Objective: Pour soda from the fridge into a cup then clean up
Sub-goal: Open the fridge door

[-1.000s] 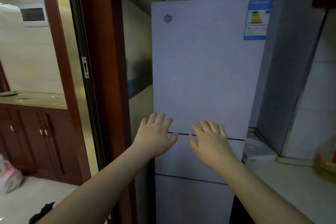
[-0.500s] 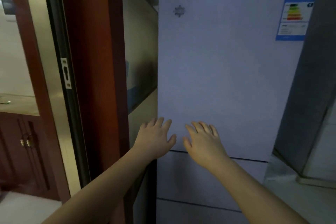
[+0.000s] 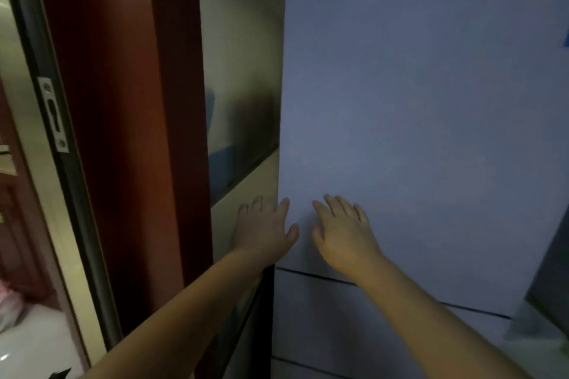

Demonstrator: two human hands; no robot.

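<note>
Both hands have closed in on the fridge [image 3: 415, 132] since a second ago: the left hand [image 3: 264, 231] now reaches its door's left edge, the right hand [image 3: 345, 234] beside it, fingers straight and apart, holding nothing. The door is still shut, so opening comes next; soda and cup are out of view.

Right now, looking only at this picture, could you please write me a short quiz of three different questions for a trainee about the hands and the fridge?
1. True or false: the upper fridge door is already open.
2. Multiple choice: where is the left hand?
A. at the left edge of the upper door
B. on the brown door frame
C. inside the fridge
3. Short answer: are the fingers of the right hand straight or curled round something?

Key
1. False: the door is closed, and only a thin seam separates it from the drawer front below.
2. A.
3. Straight and spread against the door front; the hand holds nothing.
</note>
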